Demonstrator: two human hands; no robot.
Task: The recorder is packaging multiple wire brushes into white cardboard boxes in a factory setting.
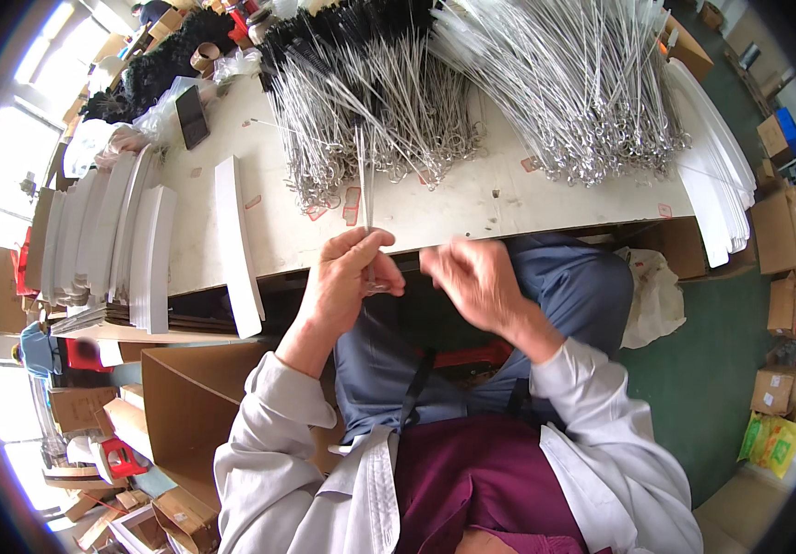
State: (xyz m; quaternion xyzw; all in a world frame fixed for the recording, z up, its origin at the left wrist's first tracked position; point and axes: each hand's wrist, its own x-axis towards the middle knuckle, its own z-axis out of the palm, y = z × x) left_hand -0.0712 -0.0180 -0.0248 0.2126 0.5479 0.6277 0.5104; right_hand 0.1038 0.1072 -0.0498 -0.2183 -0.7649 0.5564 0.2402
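My left hand [347, 268] is closed round a few thin wire-handled brushes [366, 185] at the table's near edge. Their looped ends poke out below its fingers, and their shafts run up toward a pile of black-bristled wire brushes [361, 120]. To the right, my right hand [479, 282] hovers apart from the left one, its fingers curled in and blurred by motion. Whatever it may hold is hidden. Beyond it on the table lies a second heap of wire brushes [573, 102] with pale bristles and ring ends facing me.
White folded card strips [93, 231] stand stacked at the table's left, with one single strip [236, 245] overhanging the edge. More white strips [716, 175] lie at the right end. A dark phone [192, 118] rests at the back left. An open cardboard box [195, 406] stands below left.
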